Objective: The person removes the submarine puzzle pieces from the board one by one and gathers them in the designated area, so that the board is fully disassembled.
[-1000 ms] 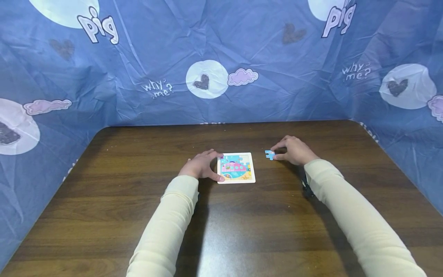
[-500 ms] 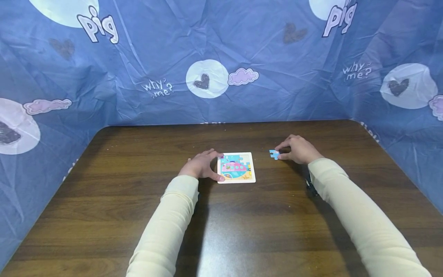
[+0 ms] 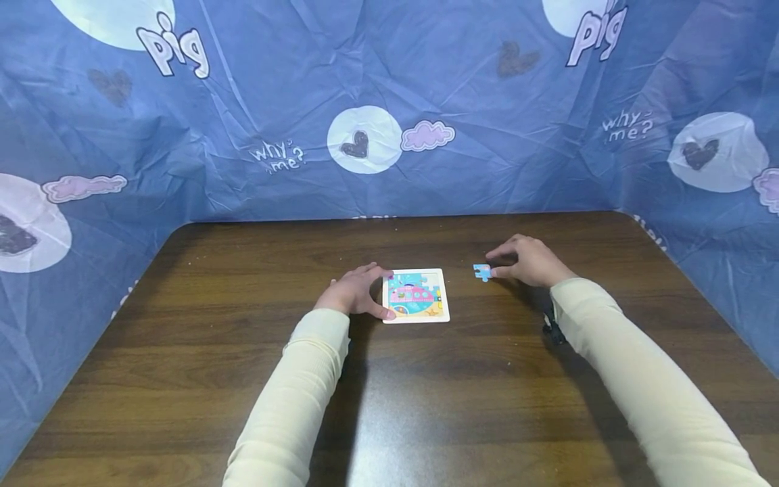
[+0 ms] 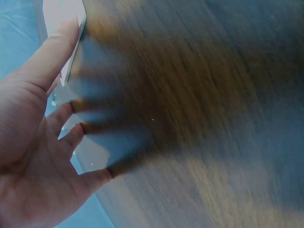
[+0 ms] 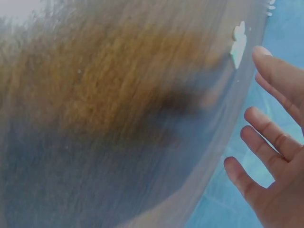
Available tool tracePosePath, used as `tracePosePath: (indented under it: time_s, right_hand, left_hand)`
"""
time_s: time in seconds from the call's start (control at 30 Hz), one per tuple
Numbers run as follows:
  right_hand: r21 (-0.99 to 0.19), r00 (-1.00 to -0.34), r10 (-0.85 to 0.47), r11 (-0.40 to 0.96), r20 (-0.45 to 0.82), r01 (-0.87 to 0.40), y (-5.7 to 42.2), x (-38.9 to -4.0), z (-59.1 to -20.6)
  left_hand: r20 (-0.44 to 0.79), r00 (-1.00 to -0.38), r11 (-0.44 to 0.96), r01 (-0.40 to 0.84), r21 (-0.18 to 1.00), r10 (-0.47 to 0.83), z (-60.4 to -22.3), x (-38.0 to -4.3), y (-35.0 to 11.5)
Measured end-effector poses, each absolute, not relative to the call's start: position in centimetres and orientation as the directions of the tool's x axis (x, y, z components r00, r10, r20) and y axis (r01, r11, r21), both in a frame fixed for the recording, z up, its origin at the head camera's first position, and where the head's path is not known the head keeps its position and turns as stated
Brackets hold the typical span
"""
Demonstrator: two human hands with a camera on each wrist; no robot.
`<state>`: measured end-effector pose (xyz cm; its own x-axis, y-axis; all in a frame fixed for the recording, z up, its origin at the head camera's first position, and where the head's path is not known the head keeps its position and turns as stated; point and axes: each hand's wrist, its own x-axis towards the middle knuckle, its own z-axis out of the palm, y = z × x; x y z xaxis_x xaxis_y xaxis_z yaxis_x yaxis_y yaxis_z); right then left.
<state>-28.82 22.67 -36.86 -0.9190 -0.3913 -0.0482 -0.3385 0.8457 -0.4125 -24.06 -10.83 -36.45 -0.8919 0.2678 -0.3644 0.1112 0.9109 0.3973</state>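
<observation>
A small white-framed jigsaw puzzle [image 3: 446, 297] with a pink submarine picture lies flat on the table. My left hand [image 3: 351, 291] rests at its left side, thumb on the near corner and index finger at the far corner; in the left wrist view the thumb lies over the puzzle's pale edge and the other fingers are spread. The upper right of the picture shows a paler gap. Right of the puzzle, a loose blue jigsaw piece [image 3: 481, 272] lies on the table. My right hand [image 3: 529, 262] is just right of the piece, its fingers parted and the thumb tip close to it.
The brown wooden table [image 3: 426, 392] extends around both hands. A blue printed cloth [image 3: 389, 81] hangs behind its far edge and along both sides.
My right hand slid the jigsaw piece slightly right, away from the puzzle, then let go, its index finger lifting off. The left hand and the puzzle stayed in place.
</observation>
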Motion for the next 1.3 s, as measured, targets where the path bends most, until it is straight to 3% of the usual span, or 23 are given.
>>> tracePosePath:
  time_s: [0.27,0.6,0.9,1.3]
  right_hand:
    - [-0.530,-0.926,-0.375,0.795,-0.049,-0.294,21.8,-27.8,-36.4]
    - [-0.575,-0.911,-0.412,0.750,-0.016,-0.329,18.6,-26.4,-37.2]
    - [-0.575,-0.917,-0.389,0.771,-0.085,-0.273,15.2,-25.1,-37.8]
    - [-0.478,-0.890,-0.456,0.786,-0.020,-0.392,13.4,-24.6,-38.3]
  left_hand:
    - [-0.370,-0.892,0.915,0.107,0.390,0.262,-36.5,-24.2,-11.1]
    - [-0.375,-0.888,0.916,0.110,0.386,0.264,-36.5,-24.3,-11.0]
    - [-0.383,-0.886,0.918,0.106,0.383,0.262,-36.6,-24.3,-11.0]
    - [-0.386,-0.884,0.918,0.105,0.384,0.263,-36.8,-24.5,-10.9]
